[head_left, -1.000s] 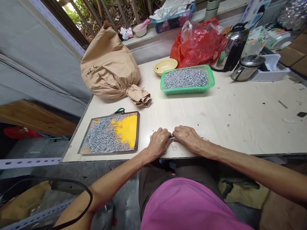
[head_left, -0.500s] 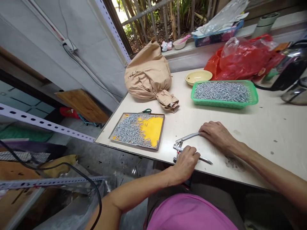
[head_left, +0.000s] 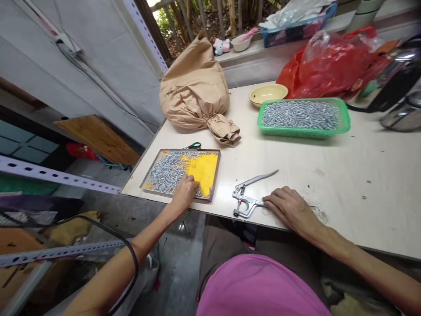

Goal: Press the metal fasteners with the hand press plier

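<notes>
My left hand [head_left: 186, 192] is at the front edge of a shallow tray [head_left: 215, 177], its fingers bent together down among small metal pins [head_left: 167, 173]; its fingertips are hidden, so I cannot make out what they hold. Metal snap pliers [head_left: 246, 204] with a spring and a red ring lie on the table, handles spread apart. My right hand [head_left: 291, 206] rests on the table with its fingers closed over the end of the lower handle. The upper handle stands free of both hands.
Behind the pliers stands a green basket [head_left: 302, 133] full of similar pins, beside a yellow bowl [head_left: 268, 93]. A tied brown bag [head_left: 195, 92], green-handled scissors [head_left: 195, 145], a red plastic bag [head_left: 315, 72] and a kettle [head_left: 391, 79] are also on the table.
My left hand has left the pliers and moved left to the pin tray. My right hand has shifted from the upper handle to the lower one. The view has tilted slightly.
</notes>
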Demonstrator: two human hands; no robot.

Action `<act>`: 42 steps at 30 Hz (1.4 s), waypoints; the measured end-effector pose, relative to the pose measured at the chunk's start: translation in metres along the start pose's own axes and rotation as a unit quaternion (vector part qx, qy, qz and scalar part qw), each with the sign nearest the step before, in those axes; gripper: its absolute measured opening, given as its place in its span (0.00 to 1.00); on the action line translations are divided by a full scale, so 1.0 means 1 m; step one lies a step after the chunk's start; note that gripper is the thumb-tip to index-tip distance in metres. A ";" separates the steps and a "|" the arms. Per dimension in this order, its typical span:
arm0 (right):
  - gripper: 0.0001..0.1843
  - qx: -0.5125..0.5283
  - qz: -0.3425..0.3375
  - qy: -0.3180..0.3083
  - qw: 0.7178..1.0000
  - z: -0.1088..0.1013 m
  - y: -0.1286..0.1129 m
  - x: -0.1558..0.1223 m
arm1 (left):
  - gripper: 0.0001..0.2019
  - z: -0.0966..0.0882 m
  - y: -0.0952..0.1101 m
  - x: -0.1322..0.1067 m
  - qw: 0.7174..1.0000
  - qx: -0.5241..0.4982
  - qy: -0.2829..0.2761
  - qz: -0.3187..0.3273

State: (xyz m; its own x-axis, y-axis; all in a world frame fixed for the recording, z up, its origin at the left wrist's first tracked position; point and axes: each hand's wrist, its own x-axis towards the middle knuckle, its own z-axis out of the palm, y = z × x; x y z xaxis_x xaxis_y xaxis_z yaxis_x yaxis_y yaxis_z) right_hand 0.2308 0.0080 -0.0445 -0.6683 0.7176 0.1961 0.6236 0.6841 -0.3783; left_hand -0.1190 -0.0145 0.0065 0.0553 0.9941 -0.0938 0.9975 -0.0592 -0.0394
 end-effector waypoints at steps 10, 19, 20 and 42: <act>0.13 -0.008 0.010 -0.033 0.999 -0.007 -0.009 0.002 | 0.11 -0.009 0.018 0.007 0.995 -0.081 0.051 -0.017; 0.12 0.016 0.037 0.006 0.999 -0.010 0.007 0.004 | 0.14 -0.018 0.092 0.001 0.817 -0.552 -0.060 -0.158; 0.12 0.005 0.043 0.000 0.999 -0.010 0.010 0.003 | 0.14 -0.017 0.095 0.002 0.800 -0.574 -0.069 -0.162; 0.08 -0.062 -0.300 -0.143 0.941 -0.002 -0.017 0.080 | 0.23 -0.006 0.107 -0.018 0.719 -0.656 -0.083 -0.215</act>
State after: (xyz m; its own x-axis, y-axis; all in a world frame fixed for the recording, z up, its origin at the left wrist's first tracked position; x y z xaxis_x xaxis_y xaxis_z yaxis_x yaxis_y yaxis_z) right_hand 0.1675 0.0544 -0.0210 -0.9860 0.1446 0.0836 0.1294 0.9777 -0.1653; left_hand -0.0133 -0.0386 0.0100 -0.1685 0.8639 -0.4747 0.1115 0.4952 0.8616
